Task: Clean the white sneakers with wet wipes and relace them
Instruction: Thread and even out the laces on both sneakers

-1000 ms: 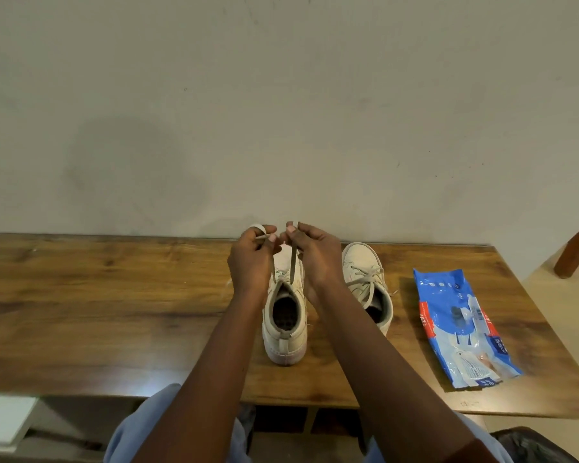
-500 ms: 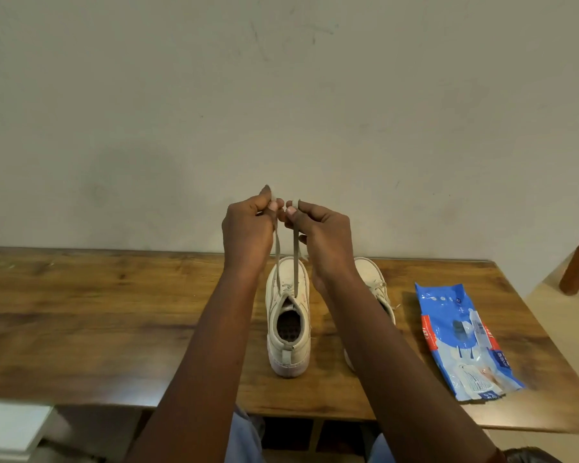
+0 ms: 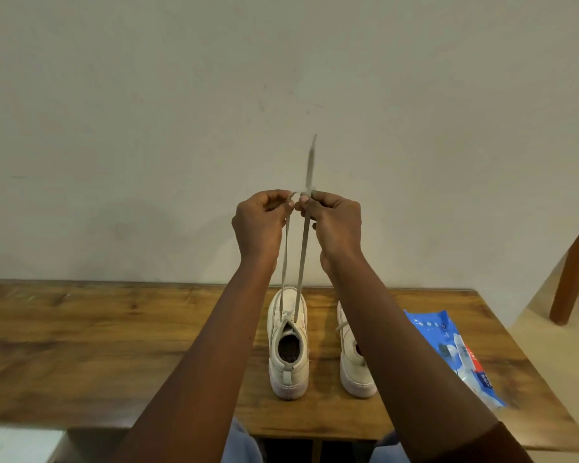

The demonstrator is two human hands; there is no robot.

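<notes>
Currently in the relacing step, by my reading, not the wiping. A plain matte wall stands behind. The long wooden table, dark-grained with a slight sheen, carries everything. A blue wet-wipes pack of crinkled plastic film lies flat toward the table's right end, well apart from both hands. Two white sneakers stand side by side with their heels toward the camera. The centre sneaker has a smooth leather-like upper, a thick rubbery sole and a heel tab. The second sneaker is just beside it on the right, partly behind the right forearm, and appears already laced, though little of it shows. The left hand and right hand are held high above the centre sneaker, knuckles nearly touching. Each hand's curled fingers pinch one strand of the flat woven shoelace, and both strands run taut down to the top eyelets. A free lace end sticks up past the right hand, too motion-blurred to read its tip. Judgement: the ends are being evened. The next move calls for equal tension, then crossing the strands into a knot without tipping the light shoe.
</notes>
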